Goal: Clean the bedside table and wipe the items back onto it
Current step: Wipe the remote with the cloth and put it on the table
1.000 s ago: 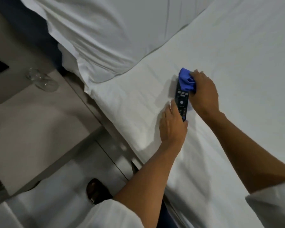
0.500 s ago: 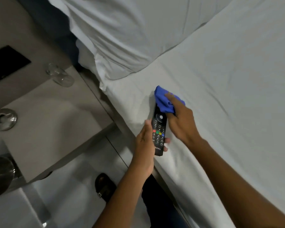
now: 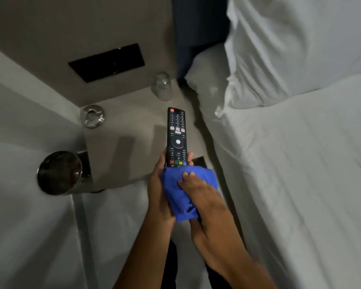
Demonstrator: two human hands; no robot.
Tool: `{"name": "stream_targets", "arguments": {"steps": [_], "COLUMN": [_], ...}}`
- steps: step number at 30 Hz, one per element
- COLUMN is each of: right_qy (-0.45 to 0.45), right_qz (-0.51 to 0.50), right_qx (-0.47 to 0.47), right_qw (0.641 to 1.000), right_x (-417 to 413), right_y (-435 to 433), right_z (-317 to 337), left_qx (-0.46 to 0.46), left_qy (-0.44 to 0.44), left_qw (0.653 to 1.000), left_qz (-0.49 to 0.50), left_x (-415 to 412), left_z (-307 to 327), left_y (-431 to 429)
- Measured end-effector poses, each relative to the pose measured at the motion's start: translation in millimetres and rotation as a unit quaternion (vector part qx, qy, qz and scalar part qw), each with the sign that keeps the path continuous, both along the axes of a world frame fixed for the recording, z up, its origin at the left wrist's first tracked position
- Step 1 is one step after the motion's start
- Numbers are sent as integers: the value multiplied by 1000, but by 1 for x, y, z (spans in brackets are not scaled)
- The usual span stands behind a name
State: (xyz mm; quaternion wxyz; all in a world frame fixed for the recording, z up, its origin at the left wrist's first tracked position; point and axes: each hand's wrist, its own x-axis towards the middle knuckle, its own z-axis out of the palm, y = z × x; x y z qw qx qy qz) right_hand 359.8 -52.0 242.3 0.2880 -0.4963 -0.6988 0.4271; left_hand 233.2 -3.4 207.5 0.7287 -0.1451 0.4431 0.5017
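Note:
My left hand [image 3: 157, 184] grips the lower end of a black remote control [image 3: 176, 134], holding it upright over the front of the grey bedside table [image 3: 123, 147]. My right hand [image 3: 198, 192] presses a bunched blue cloth [image 3: 181, 197] around the remote's bottom end, covering the lowest buttons. An upturned clear glass [image 3: 162, 86] stands at the table's back right corner. A round metal ashtray [image 3: 92, 116] sits at its back left corner.
A dark round bin [image 3: 59, 173] stands on the floor left of the table. The bed with white sheet [image 3: 300, 174] and pillows [image 3: 290, 49] fills the right side. A black wall panel [image 3: 106, 62] is set above the table.
The remote was lifted off the bed and carried left over the bedside table. The blue cloth moved from the remote's top end to its bottom end. The view swung toward the table.

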Motion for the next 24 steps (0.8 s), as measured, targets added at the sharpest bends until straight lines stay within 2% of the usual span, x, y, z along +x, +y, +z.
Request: {"name": "stream_targets", "arguments": {"steps": [2,4,8,11,14,18,21,24], "right_qy": [-7,-9,-18,-37,-47,-108,-134,-116], "right_qz": [16,17,-3,-21,-25,-18,20,70], "right_qx": [-9,-47,-122,-107,-62,28,16,-24], "right_qw": [1000,999,992,993,997,994,991,990], "right_x": [-11,-30,-55,-78,-105,-148,-174,-186], "right_y": [-7,-11,-1,21,58,107,127,125], "right_z": [1,1,0,1,4,-4,-18,-31], "left_qx": [-4,-10,-19,-10,42,81,84,81], "left_qy": [-4,49,109,195,209,230,202,201], "left_qw": [999,995,992,981,976,964,972,975], "left_qz": [47,81,53,-10,-42,-102,-89,-44], "left_x": [-15,-42,-85,-119,-137,-142,-140,-139], "left_z": [-7,-19,-35,-34,-31,-31,-35,-40], "left_y": [-4,-12,-25,-41,-56,-64,-56,-35]}}
